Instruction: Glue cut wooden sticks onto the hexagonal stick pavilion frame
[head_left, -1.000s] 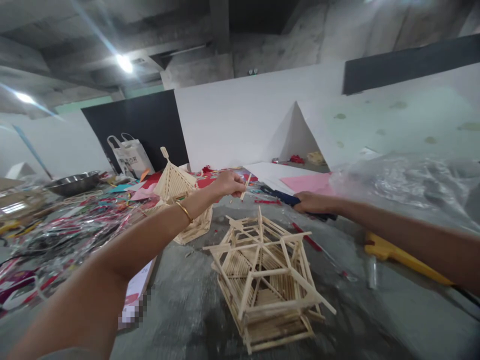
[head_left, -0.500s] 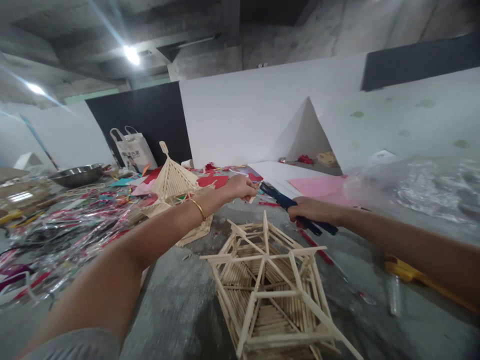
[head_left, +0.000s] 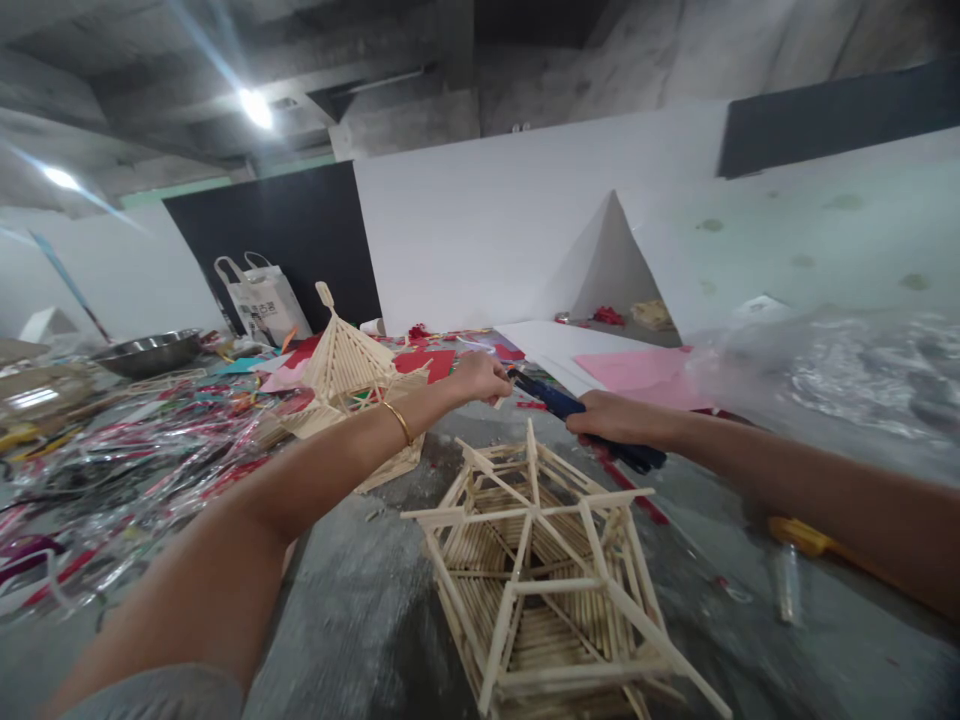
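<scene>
Pinches a short, thin, pale wooden stick [head_left: 499, 403] in the left hand [head_left: 486, 378] at the centre of the frame, and grips dark-blue pliers [head_left: 551, 397] in the right hand [head_left: 596, 415] just right of centre, tip close to the left one; cannot tell about any bite on the stick. Looks part-way along, judging by the many-sided, pale wooden-stick framework [head_left: 555, 587] at lower centre: has joined sides and crossing top ribs done, but wide gaps left between ribs, unlike the closely slatted, peaked wooden-stick model [head_left: 346, 360] left of centre.
</scene>
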